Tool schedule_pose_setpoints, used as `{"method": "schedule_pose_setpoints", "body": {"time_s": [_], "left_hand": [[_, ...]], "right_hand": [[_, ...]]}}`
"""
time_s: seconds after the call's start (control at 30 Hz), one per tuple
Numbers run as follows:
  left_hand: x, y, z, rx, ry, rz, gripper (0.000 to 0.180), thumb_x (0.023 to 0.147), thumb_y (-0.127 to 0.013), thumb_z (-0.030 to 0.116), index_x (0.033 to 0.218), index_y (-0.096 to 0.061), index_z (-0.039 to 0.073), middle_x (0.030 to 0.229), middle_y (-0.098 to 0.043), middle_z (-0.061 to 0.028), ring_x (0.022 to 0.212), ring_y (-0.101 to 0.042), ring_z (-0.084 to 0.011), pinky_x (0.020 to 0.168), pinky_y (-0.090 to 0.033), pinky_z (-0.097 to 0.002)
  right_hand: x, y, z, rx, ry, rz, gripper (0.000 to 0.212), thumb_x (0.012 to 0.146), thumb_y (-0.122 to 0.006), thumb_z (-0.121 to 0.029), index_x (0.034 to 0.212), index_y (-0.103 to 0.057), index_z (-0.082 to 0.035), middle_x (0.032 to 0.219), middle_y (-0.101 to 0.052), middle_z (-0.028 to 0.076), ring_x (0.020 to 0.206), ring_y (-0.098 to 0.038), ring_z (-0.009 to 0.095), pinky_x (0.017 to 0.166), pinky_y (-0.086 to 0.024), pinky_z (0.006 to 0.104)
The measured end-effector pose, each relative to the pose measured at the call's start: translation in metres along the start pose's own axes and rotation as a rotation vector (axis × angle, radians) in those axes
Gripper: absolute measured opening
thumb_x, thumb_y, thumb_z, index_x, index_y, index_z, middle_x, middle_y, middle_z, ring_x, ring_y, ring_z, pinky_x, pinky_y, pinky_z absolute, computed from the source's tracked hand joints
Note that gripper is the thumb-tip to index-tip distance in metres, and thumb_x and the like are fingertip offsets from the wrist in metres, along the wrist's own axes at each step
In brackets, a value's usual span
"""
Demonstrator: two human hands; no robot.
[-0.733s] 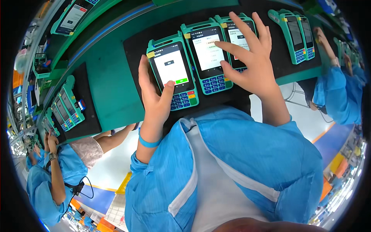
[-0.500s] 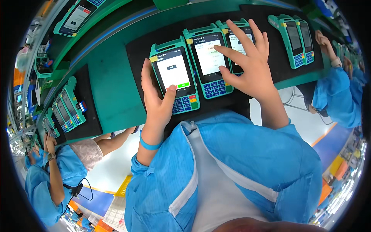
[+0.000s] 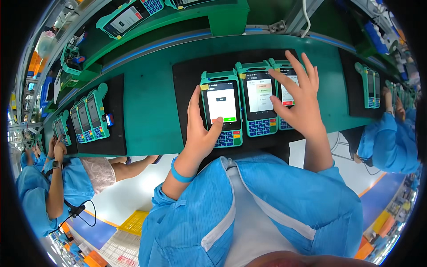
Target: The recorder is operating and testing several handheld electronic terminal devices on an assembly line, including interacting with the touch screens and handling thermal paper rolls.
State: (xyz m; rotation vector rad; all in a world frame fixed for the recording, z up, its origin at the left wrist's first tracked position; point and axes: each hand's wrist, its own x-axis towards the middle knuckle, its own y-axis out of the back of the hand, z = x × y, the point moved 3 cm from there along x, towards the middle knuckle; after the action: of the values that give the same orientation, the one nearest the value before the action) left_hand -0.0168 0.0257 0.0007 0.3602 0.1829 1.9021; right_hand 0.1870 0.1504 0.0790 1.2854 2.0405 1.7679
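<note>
Three green payment terminals with blue keypads lie side by side in front of me. My left hand (image 3: 201, 137) is closed around the left side of the leftmost terminal (image 3: 222, 110), its thumb on the lower screen beside a green button. Over the middle terminal (image 3: 258, 99) my right hand (image 3: 303, 104) is open, fingers spread. Its index finger and thumb are at the right edge of that lit screen, which shows a list; I cannot tell whether they touch it. The right terminal (image 3: 288, 82) is partly hidden behind this hand.
The terminals lie on a black mat (image 3: 189, 75) on a green bench (image 3: 149, 89). A green shelf (image 3: 229, 20) behind carries more terminals. Co-workers in blue sit at left (image 3: 35, 196) and right (image 3: 391, 147), with terminals by them. A yellow crate (image 3: 133, 222) stands on the floor.
The view has shifted, so the bench and terminals appear lower and more of the shelf shows. Both hands stay at the same terminals. A red button now shows on the right terminal's screen.
</note>
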Motion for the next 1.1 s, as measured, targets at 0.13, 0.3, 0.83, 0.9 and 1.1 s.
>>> {"method": "schedule_pose_setpoints", "body": {"time_s": [0.13, 0.3, 0.83, 0.9, 1.1], "left_hand": [[0.002, 0.001, 0.001, 0.036, 0.008, 0.011, 0.077, 0.079, -0.058, 0.011, 0.143, -0.017, -0.003, 0.135, -0.033, -0.0244, 0.126, -0.038, -0.033, 0.104, -0.033, -0.0413], [0.001, -0.001, 0.004, -0.083, 0.037, 0.01, 0.076, 0.08, -0.057, 0.011, 0.142, -0.017, -0.005, 0.135, -0.035, -0.0244, 0.126, -0.039, -0.0327, 0.104, -0.032, -0.041], [0.002, -0.005, 0.006, -0.125, -0.008, 0.016, 0.075, 0.08, -0.056, 0.006, 0.144, -0.017, -0.001, 0.138, -0.033, -0.0232, 0.126, -0.039, -0.0303, 0.106, -0.031, -0.0391], [0.002, -0.005, 0.006, -0.138, 0.01, 0.02, 0.075, 0.079, -0.055, 0.005, 0.144, -0.017, -0.001, 0.138, -0.033, -0.0235, 0.127, -0.039, -0.031, 0.106, -0.031, -0.0396], [0.003, -0.001, 0.007, -0.138, -0.014, 0.004, 0.075, 0.077, -0.051, 0.001, 0.144, -0.017, -0.002, 0.137, -0.035, -0.0233, 0.126, -0.042, -0.0301, 0.104, -0.035, -0.0384]], "right_hand": [[0.018, 0.007, 0.011, 0.045, -0.015, 0.044, 0.056, 0.075, -0.068, -0.022, 0.128, -0.051, -0.019, 0.142, -0.036, 0.017, 0.133, -0.028, 0.041, 0.107, -0.021, 0.0558], [0.001, 0.003, 0.035, 0.606, -0.292, 0.088, 0.064, 0.078, -0.062, -0.008, 0.137, -0.038, -0.007, 0.143, -0.035, 0.016, 0.135, -0.03, 0.031, 0.11, -0.026, 0.0389], [-0.028, -0.01, 0.061, 0.943, -0.085, 0.058, 0.081, 0.062, -0.044, 0.009, 0.141, -0.03, -0.003, 0.15, -0.023, 0.015, 0.14, -0.022, 0.027, 0.112, -0.021, 0.0362], [-0.025, -0.006, 0.054, 0.994, -0.13, 0.106, 0.073, 0.063, -0.048, 0.006, 0.135, -0.042, -0.006, 0.149, -0.028, 0.014, 0.139, -0.023, 0.031, 0.112, -0.022, 0.04], [-0.02, 0.0, 0.011, 0.25, 0.185, -0.02, 0.033, 0.062, -0.055, -0.004, 0.089, -0.071, -0.013, 0.135, -0.05, 0.01, 0.137, -0.025, 0.04, 0.109, -0.011, 0.0602]]}}
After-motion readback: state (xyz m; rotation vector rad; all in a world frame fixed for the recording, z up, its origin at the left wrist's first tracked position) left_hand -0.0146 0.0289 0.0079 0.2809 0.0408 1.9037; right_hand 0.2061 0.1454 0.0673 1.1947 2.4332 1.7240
